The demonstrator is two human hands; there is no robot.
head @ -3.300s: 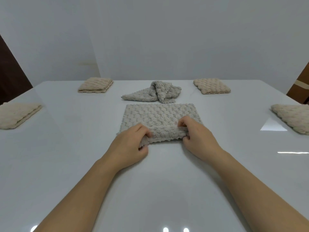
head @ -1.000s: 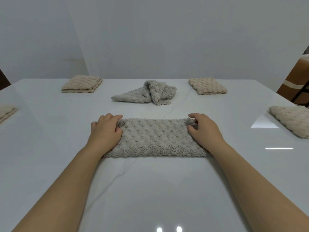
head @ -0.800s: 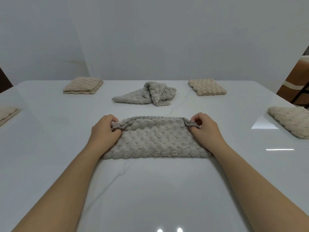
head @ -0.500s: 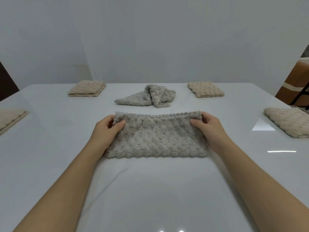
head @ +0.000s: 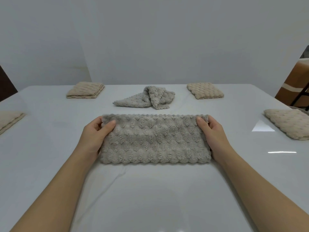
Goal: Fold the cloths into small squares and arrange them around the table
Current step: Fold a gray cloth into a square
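Observation:
A grey textured cloth (head: 155, 141), folded into a long rectangle, lies on the white table (head: 150, 190) in front of me. My left hand (head: 96, 134) pinches its far left corner, thumb on top. My right hand (head: 213, 133) pinches the far right corner the same way. The far edge is lifted slightly off the table. Behind it lies a crumpled grey cloth (head: 147, 97), unfolded.
Folded beige cloths sit around the table: one at the back left (head: 85, 90), one at the back right (head: 204, 90), one at the right edge (head: 287, 125), one at the left edge (head: 9, 120). A brown chair (head: 294, 86) stands at the far right.
The cloth went from a wide sheet to a narrow strip. Both hands then slid to its far corners, gripped them and raised the far edge.

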